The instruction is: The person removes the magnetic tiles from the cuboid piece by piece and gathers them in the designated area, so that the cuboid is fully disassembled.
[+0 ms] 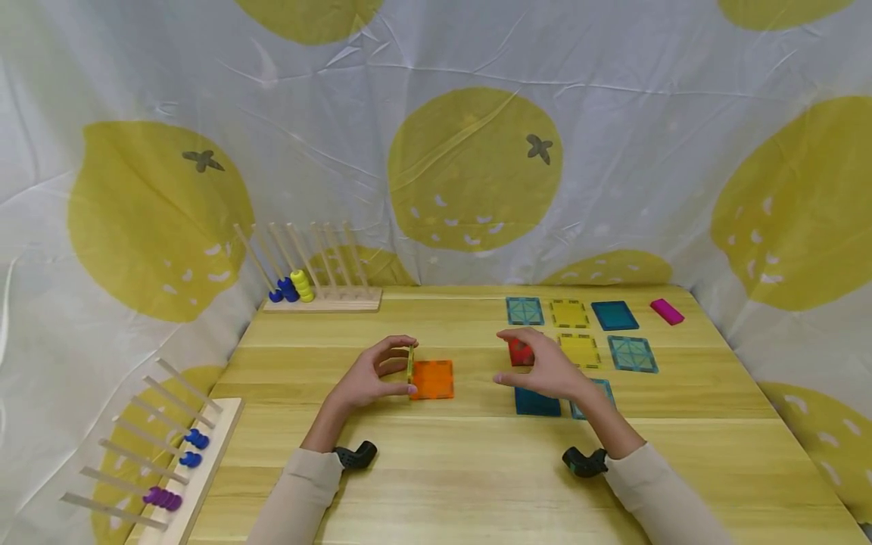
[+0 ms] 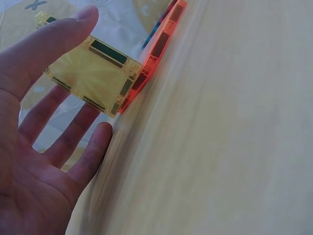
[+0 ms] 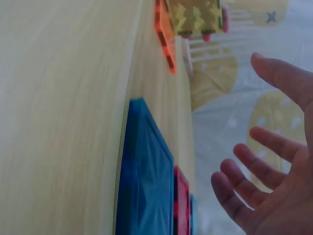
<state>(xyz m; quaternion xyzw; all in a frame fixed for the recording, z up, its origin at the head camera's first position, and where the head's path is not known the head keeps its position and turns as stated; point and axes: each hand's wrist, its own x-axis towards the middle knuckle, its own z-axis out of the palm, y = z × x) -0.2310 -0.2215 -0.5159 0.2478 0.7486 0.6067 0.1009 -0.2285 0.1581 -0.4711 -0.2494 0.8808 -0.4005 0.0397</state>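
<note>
My left hand (image 1: 364, 376) holds a clear yellow square magnetic tile (image 2: 88, 73) by its edges, thumb on one side and fingers on the other. The tile stands upright along the left edge of an orange tile (image 1: 434, 378), which lies flat on the table. In the left wrist view the yellow tile's lower corner meets the orange tile's edge. My right hand (image 1: 548, 369) hovers with thumb and fingers spread, nothing between them. Below it lie a red tile (image 1: 520, 353), partly covered by the hand, and a dark blue tile (image 3: 151, 181).
On the right lie two yellow tiles (image 1: 569, 312), a teal tile (image 1: 615, 316), several light blue tiles (image 1: 633, 354) and a pink block (image 1: 667, 311). Pegged wooden racks with coloured beads stand at the back left (image 1: 323, 305) and front left (image 1: 216, 446). A lemon-print cloth (image 1: 613, 189) hangs behind the table.
</note>
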